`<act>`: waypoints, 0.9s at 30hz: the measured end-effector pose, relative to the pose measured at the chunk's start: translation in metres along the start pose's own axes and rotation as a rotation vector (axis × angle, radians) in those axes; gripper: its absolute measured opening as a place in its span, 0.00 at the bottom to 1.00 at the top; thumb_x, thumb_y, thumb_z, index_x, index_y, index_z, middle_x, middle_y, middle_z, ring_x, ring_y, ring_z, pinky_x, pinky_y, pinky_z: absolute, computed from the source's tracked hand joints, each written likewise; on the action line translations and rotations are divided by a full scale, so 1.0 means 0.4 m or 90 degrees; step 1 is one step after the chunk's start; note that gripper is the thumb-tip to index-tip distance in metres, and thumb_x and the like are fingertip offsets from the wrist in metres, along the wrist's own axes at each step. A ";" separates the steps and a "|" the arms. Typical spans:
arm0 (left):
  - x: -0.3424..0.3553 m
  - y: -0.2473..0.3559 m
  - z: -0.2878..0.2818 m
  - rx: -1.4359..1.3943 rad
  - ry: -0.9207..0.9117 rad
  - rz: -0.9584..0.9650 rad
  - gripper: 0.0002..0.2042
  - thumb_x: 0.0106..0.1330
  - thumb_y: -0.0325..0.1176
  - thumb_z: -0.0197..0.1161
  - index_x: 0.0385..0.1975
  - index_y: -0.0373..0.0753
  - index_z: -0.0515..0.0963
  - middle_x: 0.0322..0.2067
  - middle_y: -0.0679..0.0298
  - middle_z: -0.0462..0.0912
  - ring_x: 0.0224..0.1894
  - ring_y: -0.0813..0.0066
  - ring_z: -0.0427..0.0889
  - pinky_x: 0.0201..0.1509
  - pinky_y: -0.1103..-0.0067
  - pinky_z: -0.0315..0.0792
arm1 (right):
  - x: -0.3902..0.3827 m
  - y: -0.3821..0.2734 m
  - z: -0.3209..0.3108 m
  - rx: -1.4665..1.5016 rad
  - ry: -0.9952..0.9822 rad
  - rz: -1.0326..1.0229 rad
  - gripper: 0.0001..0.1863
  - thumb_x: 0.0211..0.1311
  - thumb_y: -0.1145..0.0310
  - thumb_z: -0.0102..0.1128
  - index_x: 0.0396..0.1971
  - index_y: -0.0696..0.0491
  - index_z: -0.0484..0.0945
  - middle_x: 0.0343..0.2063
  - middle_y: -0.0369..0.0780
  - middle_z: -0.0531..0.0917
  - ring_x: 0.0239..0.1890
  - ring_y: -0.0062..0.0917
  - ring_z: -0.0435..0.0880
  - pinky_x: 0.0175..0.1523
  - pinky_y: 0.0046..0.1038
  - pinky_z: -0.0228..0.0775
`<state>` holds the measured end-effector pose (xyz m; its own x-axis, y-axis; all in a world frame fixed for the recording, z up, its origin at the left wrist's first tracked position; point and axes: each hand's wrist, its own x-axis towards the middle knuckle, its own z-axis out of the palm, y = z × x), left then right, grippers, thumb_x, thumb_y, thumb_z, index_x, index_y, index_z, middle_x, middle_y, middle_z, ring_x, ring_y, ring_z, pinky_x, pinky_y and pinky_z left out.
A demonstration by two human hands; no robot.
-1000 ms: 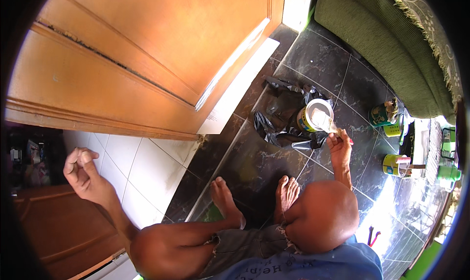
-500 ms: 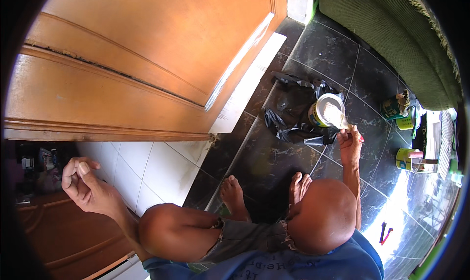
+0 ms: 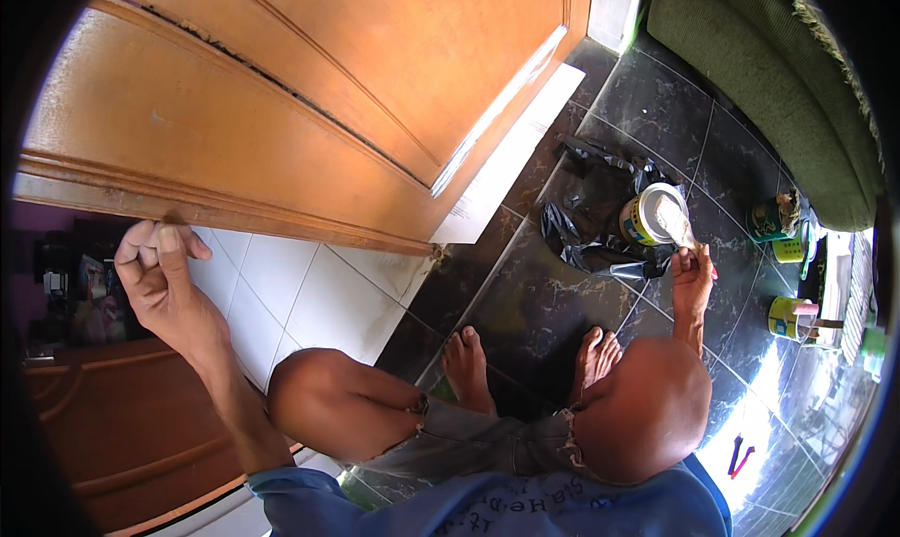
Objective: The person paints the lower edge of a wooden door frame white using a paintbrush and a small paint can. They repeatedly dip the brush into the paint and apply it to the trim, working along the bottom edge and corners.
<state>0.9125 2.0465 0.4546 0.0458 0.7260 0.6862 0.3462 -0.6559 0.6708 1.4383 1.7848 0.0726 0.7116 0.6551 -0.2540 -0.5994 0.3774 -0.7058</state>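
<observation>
My right hand [image 3: 692, 279] is closed on a paintbrush [image 3: 690, 241], its pale, paint-coated bristles over the mouth of an open paint can [image 3: 640, 220]. The can has a white rim and a yellow and dark label. Grey-white paint shows inside. My left hand [image 3: 169, 279] is raised by the edge of an orange-brown wooden door [image 3: 309, 134]. Its fingers are loosely bent and apart, with nothing seen in them. The thumb tip meets the door's edge in the picture; whether it presses on it I cannot tell.
Black plastic [image 3: 586, 232] lies under the can on dark tiles. White paper [image 3: 511, 162] sticks out beneath the door. At the right are more cans [image 3: 786, 317], pliers-like red and black handles [image 3: 740, 456] and a green sofa [image 3: 764, 96]. My bare feet [image 3: 469, 368] are close by.
My left hand has moved up to the door's edge. The view has shifted, so the door and can sit further right. The brush stays in my right hand at the can.
</observation>
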 end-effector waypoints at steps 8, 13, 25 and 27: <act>0.023 0.016 0.005 -0.034 0.008 -0.088 0.09 0.75 0.35 0.62 0.44 0.36 0.74 0.31 0.65 0.79 0.33 0.80 0.72 0.43 0.81 0.68 | -0.006 0.007 -0.002 0.008 0.015 -0.012 0.15 0.73 0.57 0.60 0.48 0.52 0.79 0.44 0.38 0.86 0.46 0.23 0.87 0.51 0.30 0.81; 0.017 0.022 0.015 -0.028 0.009 -0.097 0.09 0.75 0.36 0.62 0.43 0.37 0.75 0.31 0.66 0.78 0.32 0.80 0.72 0.43 0.82 0.67 | -0.007 0.009 -0.005 0.023 -0.005 -0.010 0.15 0.72 0.56 0.60 0.48 0.52 0.80 0.45 0.38 0.86 0.47 0.24 0.86 0.53 0.32 0.80; -0.015 0.020 0.065 -0.021 0.055 -0.052 0.10 0.74 0.29 0.62 0.47 0.34 0.71 0.28 0.65 0.79 0.30 0.79 0.74 0.44 0.81 0.68 | -0.072 0.028 0.203 -0.001 -0.145 0.018 0.20 0.69 0.57 0.63 0.54 0.53 0.76 0.48 0.39 0.82 0.48 0.29 0.85 0.52 0.36 0.82; -0.023 0.030 0.065 0.005 0.070 -0.055 0.10 0.74 0.29 0.62 0.47 0.34 0.70 0.28 0.65 0.79 0.31 0.80 0.74 0.45 0.81 0.68 | -0.099 0.061 0.332 -0.073 -0.144 0.060 0.24 0.68 0.55 0.65 0.56 0.55 0.76 0.47 0.42 0.82 0.46 0.29 0.86 0.51 0.35 0.83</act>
<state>0.9406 2.0373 0.4491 -0.0875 0.7521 0.6532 0.3511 -0.5904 0.7268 1.3469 1.8552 0.1532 0.5468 0.8185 -0.1763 -0.6041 0.2399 -0.7600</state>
